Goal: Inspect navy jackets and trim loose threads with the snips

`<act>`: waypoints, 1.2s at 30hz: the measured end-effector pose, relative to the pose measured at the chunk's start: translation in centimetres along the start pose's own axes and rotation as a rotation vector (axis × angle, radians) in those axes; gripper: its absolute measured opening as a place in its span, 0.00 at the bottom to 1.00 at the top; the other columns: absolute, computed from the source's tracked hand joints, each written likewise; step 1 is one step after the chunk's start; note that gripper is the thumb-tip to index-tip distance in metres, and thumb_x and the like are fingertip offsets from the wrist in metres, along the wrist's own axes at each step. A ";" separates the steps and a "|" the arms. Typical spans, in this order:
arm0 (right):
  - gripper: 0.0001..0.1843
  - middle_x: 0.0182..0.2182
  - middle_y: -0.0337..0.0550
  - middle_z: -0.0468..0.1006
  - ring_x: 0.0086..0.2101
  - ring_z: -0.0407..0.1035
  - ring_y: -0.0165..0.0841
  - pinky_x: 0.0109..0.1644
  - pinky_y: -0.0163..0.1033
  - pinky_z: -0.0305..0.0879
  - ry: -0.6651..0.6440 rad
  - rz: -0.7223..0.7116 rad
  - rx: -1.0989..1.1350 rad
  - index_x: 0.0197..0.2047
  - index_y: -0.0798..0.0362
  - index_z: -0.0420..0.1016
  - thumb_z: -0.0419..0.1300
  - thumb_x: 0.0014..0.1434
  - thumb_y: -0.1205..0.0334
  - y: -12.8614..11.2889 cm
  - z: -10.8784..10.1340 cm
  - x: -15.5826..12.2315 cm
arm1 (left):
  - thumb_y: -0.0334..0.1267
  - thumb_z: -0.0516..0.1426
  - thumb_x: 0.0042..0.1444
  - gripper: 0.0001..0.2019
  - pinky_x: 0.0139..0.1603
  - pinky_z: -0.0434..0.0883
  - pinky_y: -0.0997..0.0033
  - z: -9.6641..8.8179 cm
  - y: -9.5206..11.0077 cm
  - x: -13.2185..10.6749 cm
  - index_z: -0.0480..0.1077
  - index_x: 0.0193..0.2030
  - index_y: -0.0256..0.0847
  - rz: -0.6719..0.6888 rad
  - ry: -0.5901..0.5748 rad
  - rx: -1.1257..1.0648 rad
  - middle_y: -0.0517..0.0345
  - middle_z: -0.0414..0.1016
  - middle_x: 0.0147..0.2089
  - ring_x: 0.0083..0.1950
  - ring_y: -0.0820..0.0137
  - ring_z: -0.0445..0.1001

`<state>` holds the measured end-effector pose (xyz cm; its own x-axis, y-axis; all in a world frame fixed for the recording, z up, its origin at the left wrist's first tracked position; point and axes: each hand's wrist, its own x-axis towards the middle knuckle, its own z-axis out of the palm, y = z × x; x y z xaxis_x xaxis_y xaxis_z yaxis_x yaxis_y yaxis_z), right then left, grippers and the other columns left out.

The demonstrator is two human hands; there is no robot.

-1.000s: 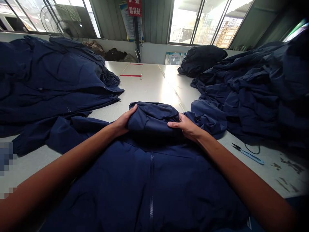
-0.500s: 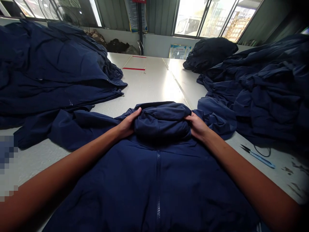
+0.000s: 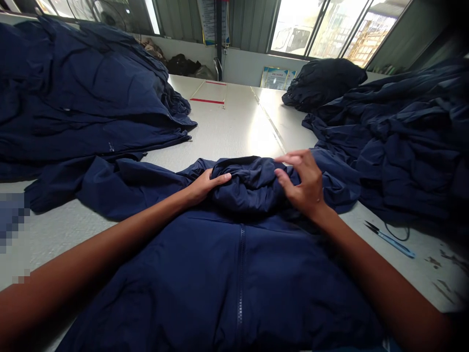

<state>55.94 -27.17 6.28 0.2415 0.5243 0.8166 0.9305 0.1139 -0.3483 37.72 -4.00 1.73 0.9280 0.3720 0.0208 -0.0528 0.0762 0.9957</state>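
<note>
while we look down from above, our navy blue zip jacket (image 3: 293, 288) lies spread on the pale work table (image 3: 227, 127), its top bunched into a soft fabric roll (image 3: 249, 186). our left hand (image 3: 207, 188) sits flat on that roll, fingers together, pinching nothing — and our right hand (image 3: 302, 181) is open, fingers curled and lifted at the roll's right side! blue-handled thread snips (image 3: 390, 242) lie out to the right, a heap of navy jackets (image 3: 84, 88) sits left, and a rumpled navy pile (image 3: 399, 146) sits right.
</note>
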 end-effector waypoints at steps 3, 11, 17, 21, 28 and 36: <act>0.14 0.45 0.47 0.79 0.45 0.74 0.42 0.52 0.50 0.73 -0.159 -0.196 -0.042 0.57 0.44 0.80 0.65 0.69 0.63 -2.3 0.9 -0.2 | 0.57 0.70 0.56 0.26 0.56 0.78 0.60 0.1 0.2 -0.3 0.81 0.53 0.39 0.022 -0.043 0.064 0.46 0.86 0.52 0.53 0.54 0.83; 0.08 0.41 0.45 0.81 0.37 0.71 0.36 0.44 0.46 0.66 -0.161 -0.353 -0.198 0.47 0.47 0.82 0.61 0.73 0.65 -2.9 3.2 -1.3 | 0.58 0.67 0.60 0.25 0.53 0.77 0.64 1.1 1.0 -1.0 0.81 0.53 0.39 -0.020 -0.149 0.101 0.47 0.85 0.52 0.50 0.57 0.83; 0.07 0.42 0.45 0.81 0.43 0.75 0.37 0.48 0.46 0.68 -0.205 -0.142 0.071 0.46 0.48 0.78 0.60 0.73 0.68 -3.8 2.6 -1.2 | 0.59 0.68 0.59 0.27 0.55 0.76 0.61 1.1 1.4 -0.9 0.81 0.53 0.38 0.011 -0.121 0.123 0.46 0.85 0.52 0.51 0.56 0.82; 0.06 0.42 0.44 0.79 0.44 0.76 0.38 0.51 0.47 0.72 -0.198 -0.028 0.257 0.44 0.46 0.79 0.62 0.70 0.66 -4.0 2.4 -1.3 | 0.60 0.69 0.56 0.27 0.54 0.77 0.61 0.9 1.8 -0.8 0.81 0.51 0.38 0.007 -0.056 0.159 0.47 0.85 0.51 0.50 0.56 0.82; 0.04 0.43 0.43 0.81 0.48 0.76 0.41 0.59 0.50 0.72 -0.221 0.270 0.530 0.40 0.45 0.81 0.67 0.67 0.57 -4.0 2.3 -1.2 | 0.59 0.70 0.55 0.23 0.48 0.78 0.62 0.2 2.4 -0.3 0.80 0.40 0.39 0.033 0.117 0.398 0.52 0.84 0.40 0.45 0.56 0.81; 0.14 0.36 0.40 0.78 0.37 0.75 0.36 0.46 0.43 0.73 -0.117 0.548 0.664 0.38 0.47 0.78 0.69 0.65 0.46 -3.9 2.3 -0.9 | 0.54 0.68 0.60 0.23 0.63 0.74 0.60 -0.1 3.4 0.0 0.79 0.56 0.43 0.188 0.136 0.470 0.53 0.84 0.52 0.57 0.54 0.81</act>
<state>51.43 -26.11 5.86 0.5451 0.7284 0.4152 0.3290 0.2696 -0.9050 37.52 -3.62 5.10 0.8604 0.4584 0.2227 -0.0141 -0.4155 0.9095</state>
